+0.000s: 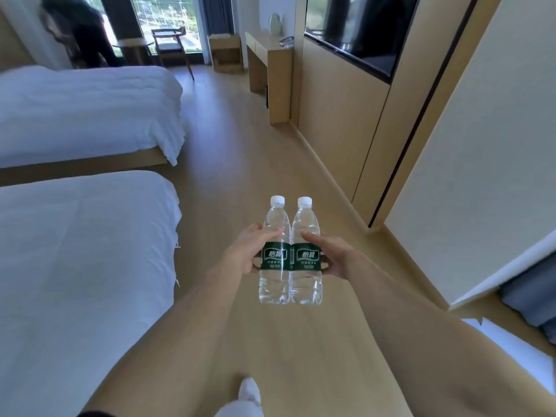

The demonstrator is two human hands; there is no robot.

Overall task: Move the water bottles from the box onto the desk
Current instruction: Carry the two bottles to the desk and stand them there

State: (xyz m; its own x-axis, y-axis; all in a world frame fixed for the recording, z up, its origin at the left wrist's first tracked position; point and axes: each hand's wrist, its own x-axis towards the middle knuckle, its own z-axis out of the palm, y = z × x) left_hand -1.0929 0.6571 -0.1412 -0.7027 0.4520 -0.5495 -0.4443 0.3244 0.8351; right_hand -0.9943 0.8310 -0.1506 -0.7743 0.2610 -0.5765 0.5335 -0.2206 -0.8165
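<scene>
Two clear water bottles with white caps and green labels stand upright side by side in the air over the wooden floor. My left hand (245,251) grips the left bottle (274,284) around its label. My right hand (332,254) grips the right bottle (306,285) the same way, thumb across its front. The two bottles touch each other. A light wooden desk (272,48) stands far ahead against the right wall. No box is in view.
Two beds with white covers (84,260) (84,109) line the left side. A wood-panelled wall with a TV (355,34) runs along the right. A chair (171,43), a small table and a person (81,28) are by the far window. Open floor leads ahead.
</scene>
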